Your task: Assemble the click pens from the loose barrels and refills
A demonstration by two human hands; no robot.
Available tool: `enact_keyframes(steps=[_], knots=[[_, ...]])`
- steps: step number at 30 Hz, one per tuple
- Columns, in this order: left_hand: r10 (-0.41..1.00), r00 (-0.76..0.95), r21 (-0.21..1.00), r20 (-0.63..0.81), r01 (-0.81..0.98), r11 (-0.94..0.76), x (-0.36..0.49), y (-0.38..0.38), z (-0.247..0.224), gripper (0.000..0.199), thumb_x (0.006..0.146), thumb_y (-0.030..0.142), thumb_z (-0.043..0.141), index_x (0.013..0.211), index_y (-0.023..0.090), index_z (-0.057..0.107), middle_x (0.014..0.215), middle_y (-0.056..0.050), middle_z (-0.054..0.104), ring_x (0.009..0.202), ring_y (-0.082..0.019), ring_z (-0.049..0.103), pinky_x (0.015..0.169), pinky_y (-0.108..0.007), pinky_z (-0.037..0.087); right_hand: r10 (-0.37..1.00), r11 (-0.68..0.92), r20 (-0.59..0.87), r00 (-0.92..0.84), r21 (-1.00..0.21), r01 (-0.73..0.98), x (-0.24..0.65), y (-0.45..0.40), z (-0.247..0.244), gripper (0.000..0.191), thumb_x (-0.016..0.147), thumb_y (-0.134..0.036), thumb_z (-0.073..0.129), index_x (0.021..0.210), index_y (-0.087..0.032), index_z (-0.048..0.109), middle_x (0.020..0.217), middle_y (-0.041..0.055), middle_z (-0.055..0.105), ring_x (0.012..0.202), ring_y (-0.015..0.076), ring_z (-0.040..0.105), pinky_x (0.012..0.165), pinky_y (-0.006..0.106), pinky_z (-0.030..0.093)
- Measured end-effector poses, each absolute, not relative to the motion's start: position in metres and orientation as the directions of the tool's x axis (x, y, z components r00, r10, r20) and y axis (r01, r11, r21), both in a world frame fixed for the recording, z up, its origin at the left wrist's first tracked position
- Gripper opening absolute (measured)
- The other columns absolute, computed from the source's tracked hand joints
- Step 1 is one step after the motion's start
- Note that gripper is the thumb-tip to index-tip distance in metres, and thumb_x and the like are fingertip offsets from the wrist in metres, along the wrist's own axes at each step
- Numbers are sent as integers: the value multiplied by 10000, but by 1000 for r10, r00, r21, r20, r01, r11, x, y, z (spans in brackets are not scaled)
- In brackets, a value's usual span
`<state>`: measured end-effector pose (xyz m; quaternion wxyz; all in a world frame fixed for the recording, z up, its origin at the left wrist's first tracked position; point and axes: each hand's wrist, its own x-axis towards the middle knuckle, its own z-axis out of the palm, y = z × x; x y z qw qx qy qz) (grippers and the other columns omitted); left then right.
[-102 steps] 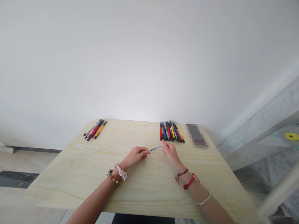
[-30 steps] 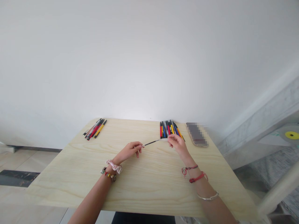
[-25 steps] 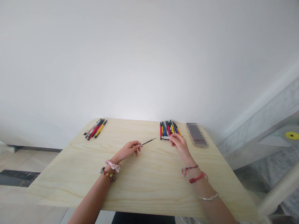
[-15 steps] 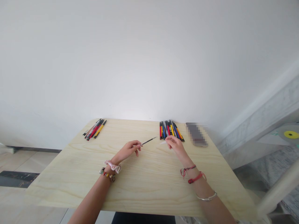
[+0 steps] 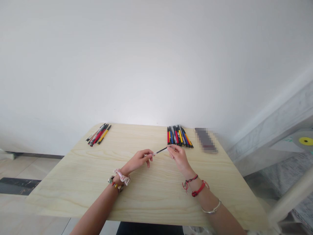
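Between my hands, above the middle of the wooden table, is a thin dark pen refill (image 5: 161, 150). My left hand (image 5: 141, 159) pinches its left end, which looks clear. The fingertips of my right hand (image 5: 179, 156) are closed at its other end; the small pale piece seen there earlier is mostly hidden by the fingers. Just beyond my right hand lies a row of several red, yellow, blue and grey pens (image 5: 176, 135). A smaller group of pens (image 5: 99, 134) rests at the table's far left.
A pixelated dark flat object (image 5: 206, 140) lies right of the pen row on the table (image 5: 73, 182). A white wall rises behind the far edge. Off the table to the right is a reel with a yellow centre (image 5: 305, 141).
My right hand has moved left and my left hand slightly right, so the refill's tip, free before, now meets my right fingertips.
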<state>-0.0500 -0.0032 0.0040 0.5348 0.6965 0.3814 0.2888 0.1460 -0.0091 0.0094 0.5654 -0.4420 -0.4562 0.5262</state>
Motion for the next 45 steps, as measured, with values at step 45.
enact_keyframes(steps=[45], knots=[[932,260,459,253,816,-352,-61,0,2,220,792,308,429,739,196,610,833,-39,570,718,-148,548,643,-255,390,867,322,498,-3,-557,765,191,2,18,256,779,-347,449,674,-164,594,651,21,507,539,111,456,510,235,345]])
